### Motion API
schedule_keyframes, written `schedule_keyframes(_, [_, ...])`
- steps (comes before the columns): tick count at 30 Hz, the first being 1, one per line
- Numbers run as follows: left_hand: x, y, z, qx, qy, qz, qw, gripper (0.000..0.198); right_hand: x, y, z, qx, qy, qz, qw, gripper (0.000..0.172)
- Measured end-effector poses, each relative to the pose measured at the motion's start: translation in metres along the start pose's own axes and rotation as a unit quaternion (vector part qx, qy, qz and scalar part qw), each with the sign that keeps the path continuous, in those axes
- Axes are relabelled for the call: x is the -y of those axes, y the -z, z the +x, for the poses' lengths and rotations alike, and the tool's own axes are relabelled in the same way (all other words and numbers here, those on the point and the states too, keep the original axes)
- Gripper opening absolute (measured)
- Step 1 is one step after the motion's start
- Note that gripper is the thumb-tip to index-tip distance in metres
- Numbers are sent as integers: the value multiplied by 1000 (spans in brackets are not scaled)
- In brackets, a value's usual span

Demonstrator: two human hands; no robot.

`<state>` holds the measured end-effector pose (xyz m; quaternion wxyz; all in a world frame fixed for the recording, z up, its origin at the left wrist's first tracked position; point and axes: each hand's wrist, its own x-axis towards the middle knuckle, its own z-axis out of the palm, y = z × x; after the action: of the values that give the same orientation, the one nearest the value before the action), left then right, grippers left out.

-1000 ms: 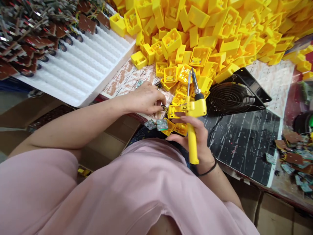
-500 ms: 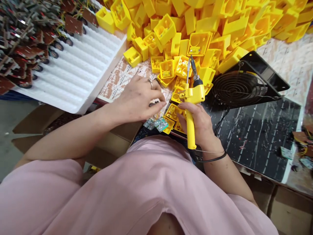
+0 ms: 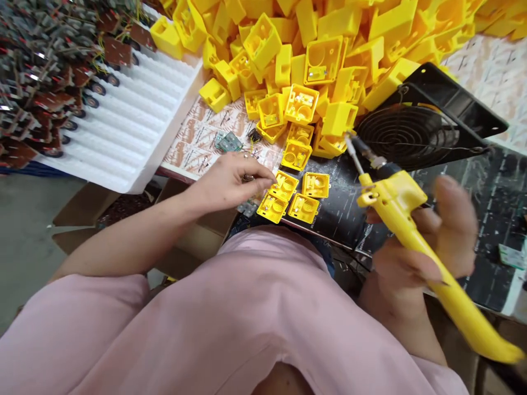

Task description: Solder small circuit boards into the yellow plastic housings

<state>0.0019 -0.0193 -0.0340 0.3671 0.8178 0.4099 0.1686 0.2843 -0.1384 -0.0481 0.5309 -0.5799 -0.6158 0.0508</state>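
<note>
My right hand is wrapped round a yellow soldering gun with a metal tip and a thin feed tube, which point up and left over the table. Its thumb is smeared by motion. My left hand has its fingertips pinched together at the edge of a small yellow casing; what is between them, if anything, is hidden. Three similar open casings lie beside that one, with small metal parts inside. Green circuit boards rest beyond my left hand, and another board shows partly under its wrist.
A big heap of yellow casings fills the back. At the left, a ridged white foam tray bears a pile of brown boards with wires. A black fan stands on the black mat at the right.
The soldering gun in my right hand has swung right and nearer to me, away from the casings, and now tilts. My left hand's fingers have drawn together by the front casings.
</note>
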Motion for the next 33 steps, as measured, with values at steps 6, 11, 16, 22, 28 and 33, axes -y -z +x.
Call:
schedule_keyframes(6, [-8,-1,15,-32,-16,221,975,23,-19,-5,-1,-176,-8,54,983,50])
schedule_keyframes(11, [-12,-18,23,-44,-77,334,939,40,-29,-7,-5,-160,-25,75,984,33])
schedule_keyframes(16, [-4,-24,17,-85,-45,305,948,32,-26,-3,-16,-42,-15,86,995,43])
schedule_keyframes(22, [-3,-32,16,-117,-25,313,942,31,-18,-16,-15,48,109,101,988,44])
schedule_keyframes(28, [-4,-32,21,-120,-46,351,928,31,-6,-22,-6,87,161,58,981,26])
schedule_keyframes(33, [-2,-33,24,-112,-62,370,920,35,-1,-24,5,97,214,46,971,23])
